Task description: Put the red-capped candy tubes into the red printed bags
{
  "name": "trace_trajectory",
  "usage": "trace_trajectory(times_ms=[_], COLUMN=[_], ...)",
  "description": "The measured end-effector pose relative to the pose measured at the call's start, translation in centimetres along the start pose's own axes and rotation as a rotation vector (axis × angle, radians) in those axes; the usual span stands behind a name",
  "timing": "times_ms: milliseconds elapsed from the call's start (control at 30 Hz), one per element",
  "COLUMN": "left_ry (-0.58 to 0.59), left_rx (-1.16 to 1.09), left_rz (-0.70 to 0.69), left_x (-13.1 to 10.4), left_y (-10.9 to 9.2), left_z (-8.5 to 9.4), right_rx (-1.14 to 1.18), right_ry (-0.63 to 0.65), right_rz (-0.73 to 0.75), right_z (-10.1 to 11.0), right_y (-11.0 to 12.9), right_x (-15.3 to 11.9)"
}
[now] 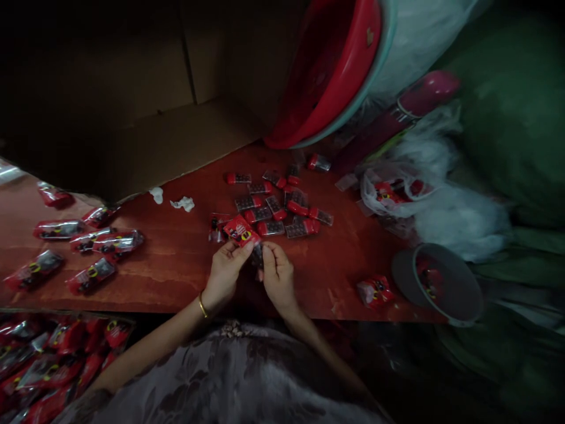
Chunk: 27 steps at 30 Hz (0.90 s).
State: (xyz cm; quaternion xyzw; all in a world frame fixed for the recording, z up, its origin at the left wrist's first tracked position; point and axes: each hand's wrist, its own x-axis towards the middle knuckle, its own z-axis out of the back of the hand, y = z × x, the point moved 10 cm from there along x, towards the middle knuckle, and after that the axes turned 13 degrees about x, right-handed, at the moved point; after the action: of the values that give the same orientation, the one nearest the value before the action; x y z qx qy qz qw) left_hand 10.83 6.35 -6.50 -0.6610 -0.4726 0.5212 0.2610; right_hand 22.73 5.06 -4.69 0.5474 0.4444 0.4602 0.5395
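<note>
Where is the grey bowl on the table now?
In the head view, the grey bowl sits at the table's right front corner, right of a loose red packet.

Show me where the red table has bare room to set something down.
Bare red wooden table lies between the red-and-clear packets on the left and the left hand. Another patch lies right of the right hand, before the red wrapper. Crowded: the small red-capped clear cases beyond the hands.
</note>
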Motion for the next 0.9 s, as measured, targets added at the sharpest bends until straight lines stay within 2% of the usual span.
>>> trace_trajectory(times_ms=[200, 400, 467, 600, 733, 900], left_ry=[-0.004, 0.102, 0.112, 0.043, 0.025, -0.034], left_rx=[0.030, 0.145, 0.132, 0.048, 0.006, -0.034], left_rz=[0.017, -0.031, -0.026, -0.016, 0.010, 0.003], left_x=[1.1, 0.6, 0.6, 1.1, 0.9, 0.2], left_y=[-0.8, -0.8, -0.9, -1.6, -1.6, -1.9], left_z=[0.7, -0.7, -0.8, 0.7, 1.9, 3.3], right_rx=[0.037, 0.259, 0.338, 0.382, 0.353, 0.406], right_ry=[0.089, 0.010, 0.053, 0.208, 0.220, 0.281], right_rz=[-0.020, -0.145, -0.161, -0.139, -0.110, -0.158], right_z=[-1.2, -1.7, -2.1, -3.0, -3.4, -5.8], right_y=[-0.2, -1.0, -0.9, -0.4, -0.3, -0.2], right_x=[0.8, 1.5, 1.5, 0.8, 0.7, 1.1])
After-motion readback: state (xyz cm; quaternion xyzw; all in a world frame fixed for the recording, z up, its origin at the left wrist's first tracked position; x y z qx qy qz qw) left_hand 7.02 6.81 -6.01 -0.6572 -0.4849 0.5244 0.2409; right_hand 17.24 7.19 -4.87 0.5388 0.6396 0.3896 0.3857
